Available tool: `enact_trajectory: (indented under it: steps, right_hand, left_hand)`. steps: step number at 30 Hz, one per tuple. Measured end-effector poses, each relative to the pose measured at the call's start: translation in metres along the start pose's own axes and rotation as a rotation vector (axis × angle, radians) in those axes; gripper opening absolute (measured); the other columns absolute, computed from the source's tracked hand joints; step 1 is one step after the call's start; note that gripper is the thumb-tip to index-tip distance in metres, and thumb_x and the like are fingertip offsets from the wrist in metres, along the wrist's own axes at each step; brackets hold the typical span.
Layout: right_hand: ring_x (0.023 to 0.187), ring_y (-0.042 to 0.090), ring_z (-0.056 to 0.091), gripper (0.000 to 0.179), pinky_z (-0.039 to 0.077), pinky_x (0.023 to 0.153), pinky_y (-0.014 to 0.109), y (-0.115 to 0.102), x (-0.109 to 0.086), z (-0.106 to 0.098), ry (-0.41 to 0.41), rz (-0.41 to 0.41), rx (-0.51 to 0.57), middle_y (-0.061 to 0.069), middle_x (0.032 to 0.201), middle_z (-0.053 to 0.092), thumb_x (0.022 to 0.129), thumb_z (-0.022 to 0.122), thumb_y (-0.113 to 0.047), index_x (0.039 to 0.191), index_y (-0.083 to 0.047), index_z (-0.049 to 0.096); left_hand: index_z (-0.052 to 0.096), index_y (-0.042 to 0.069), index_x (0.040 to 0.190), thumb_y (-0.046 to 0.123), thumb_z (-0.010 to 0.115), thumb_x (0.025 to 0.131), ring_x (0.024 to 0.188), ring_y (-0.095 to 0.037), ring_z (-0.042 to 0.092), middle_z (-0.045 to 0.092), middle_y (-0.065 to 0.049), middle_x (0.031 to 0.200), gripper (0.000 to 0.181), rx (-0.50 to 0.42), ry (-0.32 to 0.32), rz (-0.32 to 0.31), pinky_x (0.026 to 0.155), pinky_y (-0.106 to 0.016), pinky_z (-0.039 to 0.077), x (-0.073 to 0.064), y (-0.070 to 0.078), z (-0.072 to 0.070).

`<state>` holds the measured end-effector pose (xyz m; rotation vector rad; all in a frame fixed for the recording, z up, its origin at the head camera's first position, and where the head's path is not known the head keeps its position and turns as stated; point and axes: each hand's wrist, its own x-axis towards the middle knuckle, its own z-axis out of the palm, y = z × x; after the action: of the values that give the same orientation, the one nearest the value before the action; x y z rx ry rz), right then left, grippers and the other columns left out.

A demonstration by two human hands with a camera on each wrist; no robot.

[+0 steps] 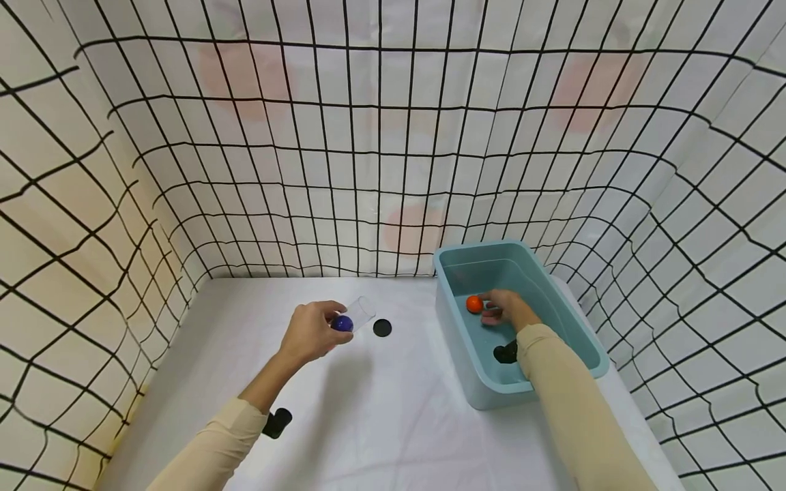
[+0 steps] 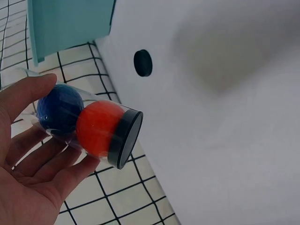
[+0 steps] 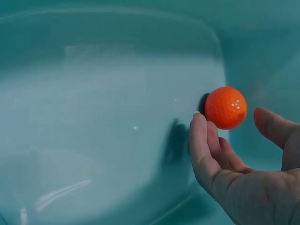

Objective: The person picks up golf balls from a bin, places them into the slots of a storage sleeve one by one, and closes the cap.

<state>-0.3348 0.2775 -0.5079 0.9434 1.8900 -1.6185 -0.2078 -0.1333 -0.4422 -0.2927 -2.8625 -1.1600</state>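
My left hand (image 1: pixel 310 333) grips a clear plastic tube (image 1: pixel 364 311) above the table, thumb on one side and fingers on the other. Inside the tube sit a dark blue ball (image 2: pixel 60 109) and an orange-red ball (image 2: pixel 99 127), one against the other. A black cap (image 2: pixel 125 139) closes the end by the orange-red ball; the opposite end has no cap. Over in the blue-green bin (image 1: pixel 456 348), my right hand (image 1: pixel 505 307) reaches down to a dimpled orange golf ball (image 3: pixel 226 108). Its fingertips are right at the ball, while the thumb stands apart from it.
A loose black cap (image 1: pixel 382 328) lies on the white table (image 1: pixel 393 423), between the tube and the bin. Black netting (image 1: pixel 381 170) over white cloth encloses the back and both sides. The bin's raised rim (image 1: pixel 589 327) surrounds my right wrist.
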Motion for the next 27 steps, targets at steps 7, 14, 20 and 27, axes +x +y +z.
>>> enact_trajectory:
  steps: [7,14,20,27]
  right_hand:
    - [0.111,0.033,0.061,0.058,0.050,0.107,0.040,0.001,0.003,0.004,0.010,0.036,0.047,0.020,0.114,0.051,0.105,0.055,-0.024,0.148,0.009,0.035]
    - [0.110,0.032,0.059,0.060,0.051,0.106,0.040,0.000,0.012,0.007,0.030,0.060,0.051,0.020,0.118,0.051,0.105,0.056,-0.025,0.150,0.006,0.034]
    - [0.105,0.032,0.058,0.060,0.051,0.106,0.040,0.001,0.014,0.009,0.015,0.045,0.038,0.020,0.118,0.049,0.105,0.054,-0.025,0.152,0.005,0.032]
    - [0.106,0.031,0.056,0.061,0.050,0.106,0.039,0.000,0.016,0.013,0.004,0.045,0.055,0.019,0.118,0.047,0.105,0.055,-0.025,0.153,0.002,0.030]
  left_hand:
    - [0.075,0.003,0.114,0.018,0.088,0.074,0.085,-0.022,0.075,0.078,-0.016,0.098,0.045,0.007,-0.001,-0.012,0.070,-0.033,0.061,-0.004,-0.003,-0.001]
    - [0.075,0.004,0.115,0.017,0.088,0.073,0.082,-0.021,0.074,0.078,-0.015,0.097,0.046,-0.007,0.000,-0.026,0.066,-0.031,0.060,-0.004,-0.002,0.001]
    - [0.075,0.005,0.115,0.018,0.088,0.073,0.083,-0.020,0.073,0.078,-0.014,0.098,0.046,0.004,-0.003,-0.042,0.068,-0.031,0.060,-0.004,-0.002,0.002]
    - [0.075,0.005,0.113,0.018,0.089,0.073,0.084,-0.021,0.074,0.078,-0.014,0.098,0.044,0.011,0.005,-0.037,0.070,-0.033,0.060,-0.005,-0.005,0.002]
